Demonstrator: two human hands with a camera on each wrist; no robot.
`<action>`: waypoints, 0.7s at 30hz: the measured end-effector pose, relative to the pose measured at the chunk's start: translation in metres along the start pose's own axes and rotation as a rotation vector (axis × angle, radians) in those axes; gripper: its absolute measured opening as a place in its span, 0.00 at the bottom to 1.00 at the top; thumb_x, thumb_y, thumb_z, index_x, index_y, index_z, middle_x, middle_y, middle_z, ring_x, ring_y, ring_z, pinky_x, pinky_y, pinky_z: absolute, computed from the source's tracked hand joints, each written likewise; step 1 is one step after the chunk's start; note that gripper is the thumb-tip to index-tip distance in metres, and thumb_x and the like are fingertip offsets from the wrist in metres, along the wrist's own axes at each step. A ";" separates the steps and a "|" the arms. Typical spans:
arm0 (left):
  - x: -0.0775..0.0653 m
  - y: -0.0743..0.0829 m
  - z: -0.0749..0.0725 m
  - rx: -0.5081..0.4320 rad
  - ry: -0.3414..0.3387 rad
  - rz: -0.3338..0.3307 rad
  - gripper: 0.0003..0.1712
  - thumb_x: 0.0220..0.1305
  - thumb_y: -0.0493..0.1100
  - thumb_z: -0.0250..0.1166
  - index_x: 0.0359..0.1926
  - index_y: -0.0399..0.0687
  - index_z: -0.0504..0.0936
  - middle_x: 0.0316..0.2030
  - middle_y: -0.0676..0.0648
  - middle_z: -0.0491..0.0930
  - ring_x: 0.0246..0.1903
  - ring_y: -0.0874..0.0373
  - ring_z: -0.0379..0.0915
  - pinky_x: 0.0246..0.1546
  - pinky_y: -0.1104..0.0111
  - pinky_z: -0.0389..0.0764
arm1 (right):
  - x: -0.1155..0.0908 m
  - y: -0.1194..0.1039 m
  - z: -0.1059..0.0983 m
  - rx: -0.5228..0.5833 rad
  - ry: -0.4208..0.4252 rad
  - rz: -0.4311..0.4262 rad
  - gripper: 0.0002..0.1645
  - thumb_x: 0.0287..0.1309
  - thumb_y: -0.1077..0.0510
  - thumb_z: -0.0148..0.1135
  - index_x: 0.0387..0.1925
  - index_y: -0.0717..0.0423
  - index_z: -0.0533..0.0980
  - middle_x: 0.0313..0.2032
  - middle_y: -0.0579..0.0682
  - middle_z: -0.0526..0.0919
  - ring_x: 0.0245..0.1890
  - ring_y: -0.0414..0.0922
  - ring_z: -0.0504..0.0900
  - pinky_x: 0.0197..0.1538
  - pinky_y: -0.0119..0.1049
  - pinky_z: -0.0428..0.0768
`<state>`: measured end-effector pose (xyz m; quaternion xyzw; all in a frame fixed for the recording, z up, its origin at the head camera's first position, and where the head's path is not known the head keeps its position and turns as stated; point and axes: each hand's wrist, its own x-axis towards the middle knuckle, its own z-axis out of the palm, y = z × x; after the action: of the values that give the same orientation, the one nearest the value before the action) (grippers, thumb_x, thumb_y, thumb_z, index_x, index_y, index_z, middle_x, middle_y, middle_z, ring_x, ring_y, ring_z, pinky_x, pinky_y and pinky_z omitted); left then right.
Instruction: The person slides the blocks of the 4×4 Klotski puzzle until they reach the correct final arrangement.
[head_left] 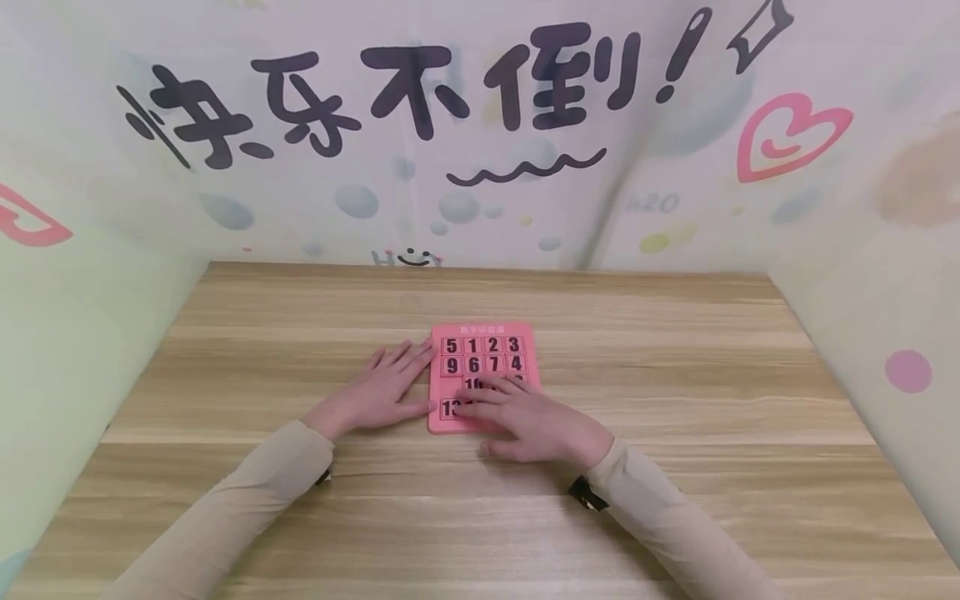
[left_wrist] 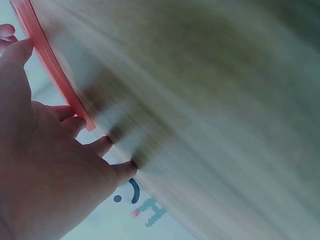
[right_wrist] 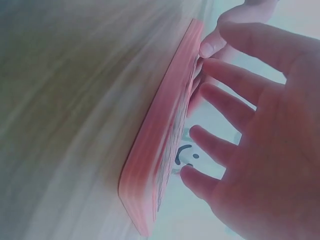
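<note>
A pink number slide puzzle (head_left: 483,355) lies flat on the table, its black-numbered tiles facing up. The top row reads 5, 1, 2, 3, and the second 9, 6, 7, 4. At the left end of the third row is a gap, with 13 below it. My left hand (head_left: 381,392) rests beside the frame, thumb and fingertips at its left edge (left_wrist: 52,65). Over the lower right tiles reaches my right hand (head_left: 528,423), fingers spread and extended, hiding several numbers. In the right wrist view its fingertips are close above the puzzle's face (right_wrist: 172,145).
The wood-grain table (head_left: 675,350) extends around the puzzle on all sides. A white printed wall covering (head_left: 480,225) with large black characters rises at its back edge, and side panels (head_left: 885,275) flank it.
</note>
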<state>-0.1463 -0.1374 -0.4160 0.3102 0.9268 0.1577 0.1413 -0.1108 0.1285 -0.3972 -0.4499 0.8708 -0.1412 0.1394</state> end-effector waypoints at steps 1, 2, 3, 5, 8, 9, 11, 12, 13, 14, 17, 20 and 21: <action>0.000 0.000 0.000 0.000 0.000 0.002 0.48 0.67 0.63 0.54 0.76 0.42 0.48 0.75 0.44 0.43 0.72 0.40 0.36 0.68 0.41 0.38 | 0.000 0.001 -0.001 0.001 0.009 0.003 0.35 0.65 0.48 0.57 0.70 0.52 0.63 0.70 0.51 0.62 0.72 0.56 0.51 0.71 0.57 0.46; 0.000 -0.001 0.000 0.004 -0.001 0.001 0.48 0.68 0.63 0.54 0.76 0.43 0.47 0.75 0.44 0.43 0.72 0.40 0.36 0.68 0.42 0.38 | 0.001 0.001 -0.002 0.000 0.018 0.010 0.34 0.65 0.49 0.57 0.70 0.52 0.63 0.70 0.51 0.62 0.72 0.56 0.51 0.71 0.57 0.47; 0.000 -0.001 0.001 0.003 0.001 0.003 0.48 0.68 0.63 0.54 0.76 0.42 0.47 0.75 0.44 0.43 0.72 0.40 0.36 0.68 0.41 0.38 | 0.002 0.002 -0.003 -0.002 0.028 0.017 0.34 0.66 0.49 0.57 0.70 0.52 0.64 0.70 0.52 0.62 0.71 0.57 0.52 0.71 0.57 0.47; -0.001 -0.002 0.001 0.006 0.001 0.002 0.48 0.68 0.64 0.54 0.76 0.42 0.47 0.75 0.44 0.42 0.72 0.40 0.36 0.68 0.41 0.38 | 0.004 0.003 -0.005 -0.001 0.048 0.033 0.33 0.66 0.50 0.57 0.70 0.53 0.64 0.70 0.52 0.62 0.71 0.58 0.53 0.71 0.57 0.48; -0.001 -0.003 0.002 0.010 -0.003 -0.007 0.48 0.67 0.64 0.53 0.76 0.43 0.47 0.75 0.45 0.42 0.72 0.40 0.35 0.68 0.41 0.37 | 0.009 0.006 -0.007 -0.018 0.067 0.050 0.33 0.67 0.49 0.55 0.70 0.53 0.63 0.71 0.53 0.61 0.71 0.59 0.53 0.70 0.57 0.47; -0.002 -0.003 0.002 0.006 -0.005 -0.009 0.48 0.67 0.64 0.54 0.76 0.43 0.47 0.75 0.45 0.42 0.72 0.40 0.35 0.68 0.42 0.37 | 0.010 0.006 -0.008 -0.019 0.070 0.051 0.33 0.67 0.49 0.55 0.70 0.53 0.63 0.70 0.53 0.61 0.71 0.59 0.53 0.70 0.58 0.47; -0.001 -0.003 0.002 0.005 -0.007 -0.012 0.48 0.67 0.64 0.54 0.76 0.44 0.47 0.75 0.45 0.42 0.72 0.41 0.35 0.68 0.42 0.37 | 0.012 0.008 -0.008 -0.025 0.069 0.058 0.34 0.68 0.48 0.54 0.71 0.53 0.62 0.71 0.52 0.60 0.71 0.58 0.52 0.71 0.57 0.46; -0.001 -0.003 0.002 0.005 -0.006 -0.012 0.48 0.67 0.64 0.54 0.76 0.44 0.47 0.75 0.46 0.42 0.72 0.41 0.35 0.68 0.42 0.37 | 0.013 0.009 -0.008 -0.023 0.069 0.061 0.34 0.68 0.48 0.54 0.71 0.53 0.62 0.71 0.52 0.60 0.71 0.58 0.51 0.71 0.57 0.46; -0.001 -0.003 0.002 0.005 -0.006 -0.011 0.48 0.67 0.65 0.54 0.76 0.45 0.47 0.75 0.46 0.42 0.72 0.41 0.35 0.68 0.42 0.37 | 0.014 0.010 -0.008 -0.018 0.069 0.066 0.34 0.68 0.48 0.54 0.71 0.53 0.62 0.71 0.52 0.60 0.71 0.58 0.51 0.71 0.57 0.46; -0.001 -0.002 0.002 0.005 -0.005 -0.010 0.48 0.67 0.65 0.53 0.76 0.45 0.47 0.75 0.46 0.42 0.73 0.41 0.35 0.68 0.42 0.37 | 0.015 0.010 -0.008 -0.010 0.071 0.071 0.34 0.68 0.48 0.54 0.71 0.53 0.62 0.71 0.52 0.60 0.72 0.58 0.51 0.71 0.57 0.46; 0.001 -0.002 0.003 0.008 0.000 -0.006 0.48 0.67 0.65 0.53 0.76 0.45 0.47 0.75 0.46 0.42 0.72 0.41 0.35 0.68 0.42 0.38 | 0.018 0.013 -0.007 0.005 0.076 0.077 0.34 0.68 0.48 0.54 0.71 0.54 0.62 0.71 0.52 0.60 0.71 0.58 0.52 0.71 0.56 0.46; 0.001 -0.002 0.003 0.011 -0.001 -0.006 0.48 0.67 0.65 0.53 0.76 0.45 0.47 0.75 0.46 0.42 0.72 0.41 0.36 0.68 0.42 0.38 | 0.021 0.015 -0.006 0.028 0.085 0.079 0.33 0.68 0.50 0.55 0.71 0.55 0.62 0.71 0.54 0.60 0.71 0.58 0.53 0.71 0.55 0.47; 0.001 -0.002 0.003 0.009 0.000 -0.005 0.48 0.67 0.64 0.54 0.76 0.45 0.47 0.75 0.46 0.42 0.72 0.41 0.36 0.68 0.42 0.38 | 0.023 0.016 -0.006 0.034 0.091 0.080 0.33 0.68 0.50 0.55 0.71 0.55 0.62 0.71 0.54 0.60 0.71 0.58 0.53 0.71 0.55 0.47</action>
<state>-0.1470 -0.1379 -0.4193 0.3084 0.9283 0.1530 0.1403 -0.1370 0.1193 -0.4003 -0.4056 0.8909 -0.1705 0.1127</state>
